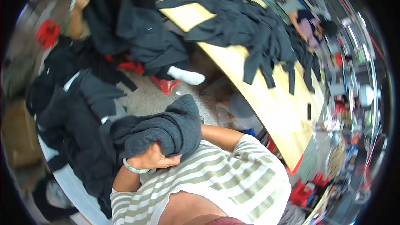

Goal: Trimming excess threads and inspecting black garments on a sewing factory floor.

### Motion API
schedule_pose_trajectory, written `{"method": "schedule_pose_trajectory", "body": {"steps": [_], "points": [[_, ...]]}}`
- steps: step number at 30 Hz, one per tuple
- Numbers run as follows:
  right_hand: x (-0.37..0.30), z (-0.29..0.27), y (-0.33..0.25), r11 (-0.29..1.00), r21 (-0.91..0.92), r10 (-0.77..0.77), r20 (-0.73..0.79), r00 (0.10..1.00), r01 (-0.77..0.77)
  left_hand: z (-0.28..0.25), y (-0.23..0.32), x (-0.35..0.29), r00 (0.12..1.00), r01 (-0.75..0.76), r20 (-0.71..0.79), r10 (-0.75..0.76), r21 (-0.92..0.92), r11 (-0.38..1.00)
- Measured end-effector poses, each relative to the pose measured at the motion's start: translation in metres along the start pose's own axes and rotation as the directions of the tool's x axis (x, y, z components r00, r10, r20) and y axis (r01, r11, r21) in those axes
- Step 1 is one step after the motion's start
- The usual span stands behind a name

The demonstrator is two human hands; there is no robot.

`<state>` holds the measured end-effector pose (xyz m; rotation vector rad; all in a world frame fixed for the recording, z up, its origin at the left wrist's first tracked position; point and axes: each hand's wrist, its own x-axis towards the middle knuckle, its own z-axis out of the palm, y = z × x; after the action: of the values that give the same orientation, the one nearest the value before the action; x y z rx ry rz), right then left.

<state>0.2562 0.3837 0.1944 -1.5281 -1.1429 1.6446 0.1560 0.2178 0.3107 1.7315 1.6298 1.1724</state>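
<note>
Bunched folds of a dark grey knit garment (168,127) lie against my front, above the striped shirt I wear. Its near edge is gripped by my left hand (154,157), fingers curled into the cloth and a pale bangle round the wrist. My right forearm (223,136) reaches in from the right and passes behind the bundle. The cloth covers my right hand, so its fingers do not show. To the left, a heap of dark garments (68,121) touches or nearly touches the held one; where one ends I cannot tell.
A long pale wooden table (266,104) runs along the right, with several dark garments (246,21) spread over it. Ahead, a co-worker on a red stool (166,85) handles dark cloth (146,37). Another person (310,27) bends over the table's far side. Red stools (302,193) stand lower right.
</note>
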Motion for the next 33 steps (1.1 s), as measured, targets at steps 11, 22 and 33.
{"method": "schedule_pose_trajectory", "body": {"steps": [11,22,33], "points": [[0.031,-0.265,-0.046,0.946,-0.317,-0.130,-0.201,0.971,0.061,0.148,0.097,0.275,0.615,-0.232,0.676,0.405,-0.336,0.913],[0.154,-0.610,-0.071,0.779,-0.580,-0.526,-0.396,0.753,0.239,0.261,0.162,0.468,0.647,-0.536,0.051,0.760,-0.678,0.502],[0.166,-0.259,-0.073,0.219,-0.924,-0.083,0.302,0.950,0.313,0.180,-0.224,0.182,0.785,0.381,-0.414,-0.460,-0.263,0.887]]}}
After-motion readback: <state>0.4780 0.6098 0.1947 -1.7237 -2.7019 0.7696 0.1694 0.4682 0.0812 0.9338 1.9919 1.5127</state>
